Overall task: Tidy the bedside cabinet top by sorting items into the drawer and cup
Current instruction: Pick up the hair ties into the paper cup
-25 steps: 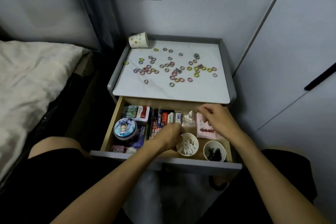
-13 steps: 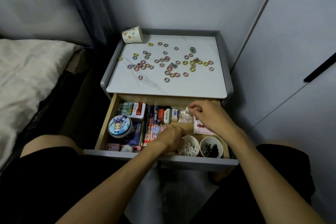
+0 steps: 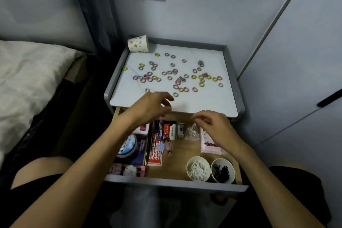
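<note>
Several small coloured hair rings (image 3: 175,76) lie scattered over the white top of the bedside cabinet (image 3: 212,102). A spotted paper cup (image 3: 138,44) lies on its side at the top's back left corner. Below, the wooden drawer (image 3: 175,183) stands pulled out. My left hand (image 3: 151,107) hovers over the top's front edge with fingers apart and nothing in it. My right hand (image 3: 214,126) hangs over the drawer's back right, fingers loosely curled and empty, above a clear plastic bag (image 3: 192,131).
The drawer holds a round tin (image 3: 128,145), boxes and packets (image 3: 157,146), a pink packet (image 3: 211,144), a white cup of white clips (image 3: 198,170) and a white cup of black pins (image 3: 223,171). A bed (image 3: 27,79) lies left, a white door (image 3: 296,79) right.
My left hand rose from the white cup in the drawer up to the cabinet top's front edge. My right hand lifted slightly off the clear bag. The view tilted a little.
</note>
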{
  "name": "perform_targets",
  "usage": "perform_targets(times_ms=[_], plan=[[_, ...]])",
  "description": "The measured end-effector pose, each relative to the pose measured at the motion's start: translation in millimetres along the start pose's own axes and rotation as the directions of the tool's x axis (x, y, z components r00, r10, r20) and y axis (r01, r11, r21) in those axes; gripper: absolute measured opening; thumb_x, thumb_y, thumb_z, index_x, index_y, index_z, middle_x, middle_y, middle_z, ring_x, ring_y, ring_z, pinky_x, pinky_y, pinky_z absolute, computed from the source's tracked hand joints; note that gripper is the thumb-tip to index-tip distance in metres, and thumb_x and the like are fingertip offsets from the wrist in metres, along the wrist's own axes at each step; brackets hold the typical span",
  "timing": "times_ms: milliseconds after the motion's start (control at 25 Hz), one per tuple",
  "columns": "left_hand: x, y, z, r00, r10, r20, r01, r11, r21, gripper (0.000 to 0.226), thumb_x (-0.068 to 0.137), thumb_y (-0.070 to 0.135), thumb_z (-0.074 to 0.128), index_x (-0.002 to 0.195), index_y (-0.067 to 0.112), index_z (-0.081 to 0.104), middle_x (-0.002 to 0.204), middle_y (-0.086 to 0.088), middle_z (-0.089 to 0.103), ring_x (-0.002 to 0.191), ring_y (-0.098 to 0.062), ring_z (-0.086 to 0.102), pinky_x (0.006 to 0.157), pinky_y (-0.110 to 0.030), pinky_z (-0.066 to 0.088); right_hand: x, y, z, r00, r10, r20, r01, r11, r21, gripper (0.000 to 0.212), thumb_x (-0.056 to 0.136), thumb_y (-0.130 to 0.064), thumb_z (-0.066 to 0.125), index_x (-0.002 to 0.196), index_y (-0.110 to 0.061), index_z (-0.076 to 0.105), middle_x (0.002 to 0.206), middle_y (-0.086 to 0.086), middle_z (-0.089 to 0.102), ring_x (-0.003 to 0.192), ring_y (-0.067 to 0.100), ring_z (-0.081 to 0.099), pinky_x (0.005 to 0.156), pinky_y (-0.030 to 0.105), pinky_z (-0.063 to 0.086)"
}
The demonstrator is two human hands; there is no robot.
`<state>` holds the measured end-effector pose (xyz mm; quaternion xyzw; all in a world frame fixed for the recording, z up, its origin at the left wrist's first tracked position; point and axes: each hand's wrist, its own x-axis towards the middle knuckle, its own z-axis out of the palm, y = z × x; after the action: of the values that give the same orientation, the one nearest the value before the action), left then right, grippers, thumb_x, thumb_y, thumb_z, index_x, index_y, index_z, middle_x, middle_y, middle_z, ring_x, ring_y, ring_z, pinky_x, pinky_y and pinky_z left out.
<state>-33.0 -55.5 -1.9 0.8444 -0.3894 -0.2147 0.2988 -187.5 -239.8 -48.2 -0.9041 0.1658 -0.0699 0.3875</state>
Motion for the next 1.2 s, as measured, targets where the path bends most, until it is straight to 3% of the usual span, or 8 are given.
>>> perform_targets(times_ms=[200, 400, 560, 720, 840, 960, 1120, 1200], plan=[[26, -39, -61, 0.970, -0.076, -0.230, 0.036, 0.984, -0.172, 0.022, 0.094, 0.019, 0.061, 0.116, 0.019, 0.064, 0.096, 0.004, 0.072, 0.067, -0.003, 0.069, 0.055, -0.014, 0.051, 70, -49, 10, 0.991, -0.124, -0.052, 0.130, 0.985, 0.112, 0.024, 0.096, -0.008, 0.054, 0.103, -0.021, 0.073, 0.103, -0.013, 0.066, 0.078, 0.002, 0.064, 0.068, 0.015, 0.049], [39, -90, -85, 0.948, -0.122, -0.293, 0.164, 0.978, 0.126, 0.030, 0.092, 0.033, 0.063, 0.121, 0.025, 0.063, 0.104, 0.006, 0.072, 0.088, -0.017, 0.067, 0.080, -0.037, 0.056, 199, -103, 51, 0.992, -0.122, -0.030, 0.124, 0.984, 0.125, 0.029, 0.098, -0.008, 0.048, 0.111, -0.019, 0.071, 0.121, -0.013, 0.053, 0.086, 0.006, 0.066, 0.062, 0.016, 0.051], [49, -109, -109, 0.896, -0.131, -0.424, 0.205, 0.969, 0.135, 0.036, 0.089, 0.041, 0.066, 0.122, 0.028, 0.060, 0.103, 0.009, 0.071, 0.095, -0.019, 0.066, 0.079, -0.034, 0.053, 302, -129, 74, 0.999, -0.016, -0.032, 0.019, 0.996, 0.086, 0.034, 0.101, -0.009, 0.039, 0.115, -0.018, 0.069, 0.118, -0.007, 0.057, 0.082, 0.012, 0.067, 0.068, 0.030, 0.055], [48, -122, -109, 0.911, -0.159, -0.381, 0.238, 0.956, 0.171, 0.045, 0.087, 0.048, 0.065, 0.127, 0.030, 0.056, 0.109, 0.008, 0.070, 0.100, -0.023, 0.064, 0.075, -0.033, 0.048, 352, -133, 97, 0.997, 0.062, 0.039, -0.066, 0.991, 0.119, 0.031, 0.101, -0.011, 0.040, 0.118, -0.014, 0.066, 0.109, -0.002, 0.060, 0.070, 0.009, 0.061, 0.060, 0.023, 0.048], [53, -127, -111, 0.909, -0.162, -0.385, 0.243, 0.954, 0.173, 0.053, 0.087, 0.049, 0.064, 0.134, 0.028, 0.050, 0.118, 0.002, 0.067, 0.106, -0.027, 0.063, 0.079, -0.036, 0.050, 358, -141, 102, 0.999, 0.031, -0.034, -0.025, 0.988, 0.153, 0.024, 0.098, -0.008, 0.049, 0.112, -0.009, 0.068, 0.099, 0.004, 0.064, 0.062, 0.009, 0.057, 0.048, 0.016, 0.042], [59, -121, -107, 0.885, -0.127, -0.447, 0.210, 0.968, 0.140, 0.072, 0.083, 0.044, 0.071, 0.142, 0.023, 0.034, 0.131, -0.006, 0.056, 0.113, -0.030, 0.057, 0.075, -0.035, 0.043, 330, -150, 83, 0.987, -0.115, -0.109, 0.128, 0.985, 0.115, 0.018, 0.093, -0.006, 0.057, 0.100, -0.013, 0.072, 0.090, -0.003, 0.066, 0.063, 0.010, 0.056, 0.054, 0.017, 0.046], [64, -100, -93, 0.864, -0.028, -0.502, 0.060, 0.997, 0.048, 0.105, 0.071, 0.046, 0.083, 0.150, 0.018, 0.019, 0.140, -0.010, 0.047, 0.119, -0.028, 0.052, 0.092, -0.038, 0.048, 235, -137, 49, 0.971, -0.237, -0.020, 0.236, 0.952, 0.194, 0.018, 0.091, -0.010, 0.064, 0.101, -0.024, 0.060, 0.084, -0.010, 0.068, 0.069, 0.003, 0.062, 0.060, 0.020, 0.049], [69, -85, -77, 0.906, -0.004, -0.424, 0.018, 0.999, 0.028, 0.112, 0.069, 0.049, 0.083, 0.151, 0.023, 0.011, 0.132, -0.009, 0.056, 0.109, -0.027, 0.060, 0.084, -0.038, 0.051, 187, -125, 40, 0.966, -0.257, 0.032, 0.237, 0.926, 0.294, 0.021, 0.091, -0.009, 0.063, 0.102, -0.025, 0.053, 0.077, -0.004, 0.068, 0.062, 0.004, 0.061, 0.058, 0.017, 0.047]])
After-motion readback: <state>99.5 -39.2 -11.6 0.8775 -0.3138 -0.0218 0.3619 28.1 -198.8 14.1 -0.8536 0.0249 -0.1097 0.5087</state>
